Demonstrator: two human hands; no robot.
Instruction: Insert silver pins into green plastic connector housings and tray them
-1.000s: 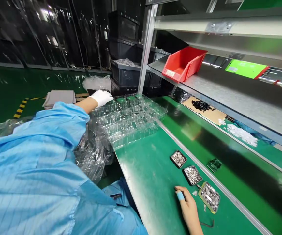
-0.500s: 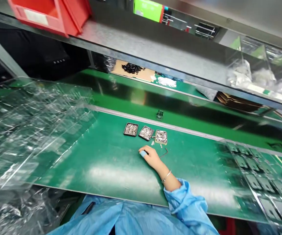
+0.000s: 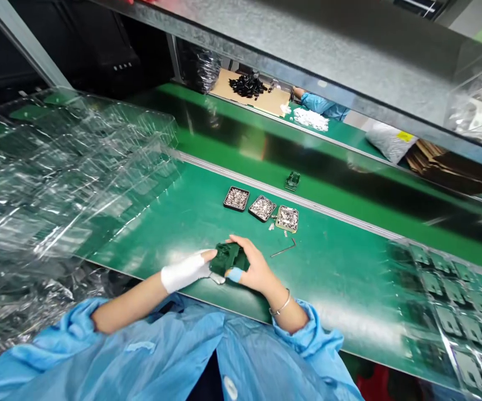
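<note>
Head view, and both bare forearms meet low over the smooth green tabletop [image 3: 341,278], with the dark green, blocky moulded part [image 3: 229,259] right between the hands, just in from the near edge. In comes the left hand [image 3: 188,272], in a white glove with a bare thumb tip showing, from nine o'clock: thumb against the part's side, a white fingertip under its near edge, the remaining fingers hidden, so I cannot tell how they sit. Over at three o'clock, the right hand [image 3: 255,264], light blue wrap on the thumb, pinches the part, fingers curled at the far side, thumb along the near side.

Now around the part! Twelve o'clock, a square black dish [image 3: 236,199] of small silvery pieces; one o'clock, a second black dish [image 3: 262,208], similarly filled; two o'clock, a pale yellowish dish [image 3: 286,219] of shiny metal bits. Close to three, a thin bent metal rod [image 3: 283,248] lies flat. Beyond the metal strip, one o'clock, sits another green part [image 3: 292,181]. Far out at ten, a clear ridged plastic tray [image 3: 119,223]; at three, a clear compartment tray [image 3: 441,328] holds rows of flat green pieces.
</note>
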